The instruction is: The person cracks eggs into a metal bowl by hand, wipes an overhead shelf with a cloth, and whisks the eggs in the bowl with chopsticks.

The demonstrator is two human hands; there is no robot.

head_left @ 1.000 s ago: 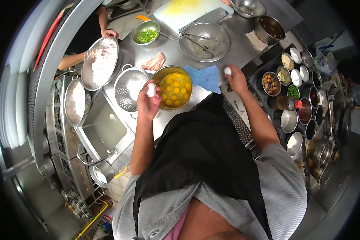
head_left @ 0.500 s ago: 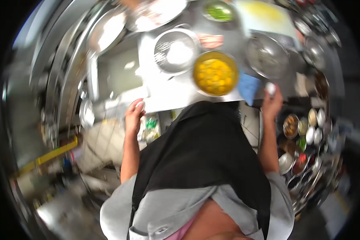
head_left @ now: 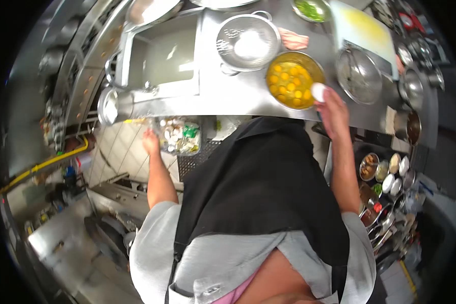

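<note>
My right hand (head_left: 334,112) grips a white egg (head_left: 318,92) between its fingers, right at the near rim of a round metal bowl (head_left: 321,76). Many raw egg yolks (head_left: 290,83) float in clear whites inside that bowl. Low on the left, beyond the counter's edge, my left hand (head_left: 150,143) is smeared by motion, and I cannot tell whether its fingers hold anything. Beside it is a clear-lined bin (head_left: 196,144) with what look like eggshells (head_left: 173,136) and a green wrapper.
A colander (head_left: 227,58) stands left of the bowl, with a sink (head_left: 198,55) farther left. Pinkish cloth (head_left: 294,39) lies behind. A large metal bowl (head_left: 372,83) is at right, near a yellow-stained board (head_left: 385,30). Ingredient containers (head_left: 370,166) sit lower right.
My right hand has moved left with the egg to the yolk bowl's rim. My left hand, pinching a white piece of shell before, has swung down and left beside the bin. The view has shifted.
</note>
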